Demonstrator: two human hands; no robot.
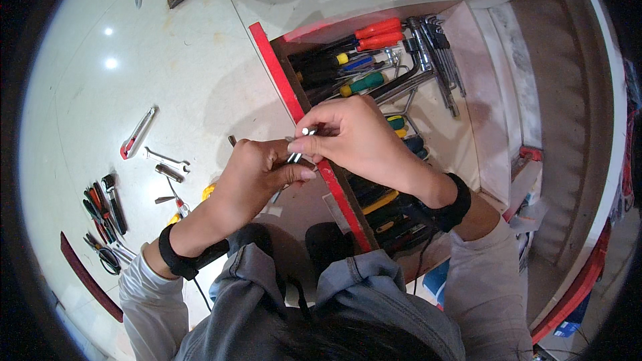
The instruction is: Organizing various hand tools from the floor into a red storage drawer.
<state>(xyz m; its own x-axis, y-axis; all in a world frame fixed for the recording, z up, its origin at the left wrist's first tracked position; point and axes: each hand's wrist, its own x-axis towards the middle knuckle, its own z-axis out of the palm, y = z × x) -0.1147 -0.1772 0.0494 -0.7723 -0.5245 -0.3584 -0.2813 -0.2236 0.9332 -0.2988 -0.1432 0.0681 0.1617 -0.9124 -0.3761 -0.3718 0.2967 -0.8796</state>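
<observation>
My left hand [256, 168] and my right hand [351, 130] meet over the red front edge of an open drawer [281, 72]. Pinched between their fingers are slim shiny metal rods [296, 157], perhaps hex keys or bits. A bright metal end [309, 131] shows at my right fingertips. Another dark metal end [231, 140] juts out beyond my left knuckles, and a thin shaft points down below that hand. My fingers hide most of these pieces, so their exact kind is unclear.
Inside the drawer lie red-handled screwdrivers [378, 35], a green-handled screwdriver [368, 83] and a hex key set [444, 55]. On the tiled floor are a utility knife [138, 133], a wrench [168, 159], a metal socket [169, 173], a ratchet [115, 203], pliers [98, 210] and scissors [106, 258].
</observation>
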